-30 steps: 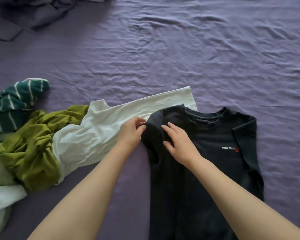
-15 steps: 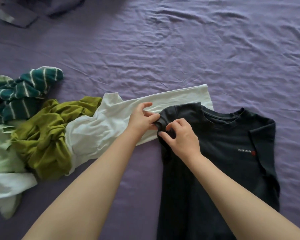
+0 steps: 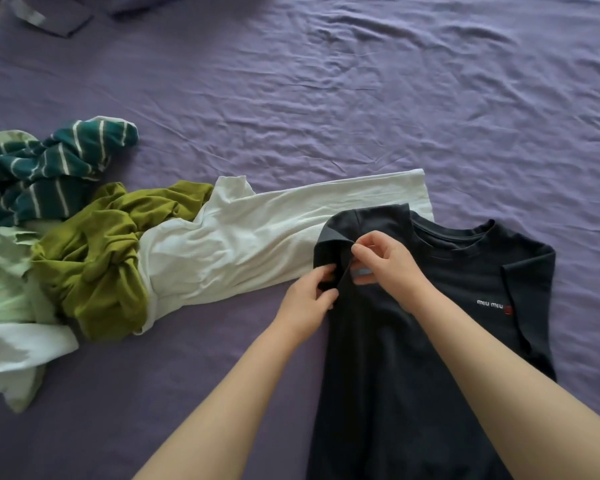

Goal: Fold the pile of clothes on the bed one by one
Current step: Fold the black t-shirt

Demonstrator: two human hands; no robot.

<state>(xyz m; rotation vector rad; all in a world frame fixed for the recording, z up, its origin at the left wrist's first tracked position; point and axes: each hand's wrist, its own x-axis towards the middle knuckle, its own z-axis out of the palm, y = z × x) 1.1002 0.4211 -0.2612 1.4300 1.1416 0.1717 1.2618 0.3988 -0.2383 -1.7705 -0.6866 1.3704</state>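
Now black T-shirt [image 3: 430,341] flat, collar pointing away; left hand [image 3: 309,299], right hand [image 3: 385,261] pinching sleeve fold.

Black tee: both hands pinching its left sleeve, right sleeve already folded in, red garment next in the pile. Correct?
One error: no red garment. The one beside the black tee is the white top, as the head view shows. The rest holds: left hand and right hand pinch its left sleeve; right sleeve is folded in.

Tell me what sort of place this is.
Probably a bedroom: a wrinkled purple bedsheet fills the view, with a black T-shirt laid out on it and a pile of unfolded clothes beside it.
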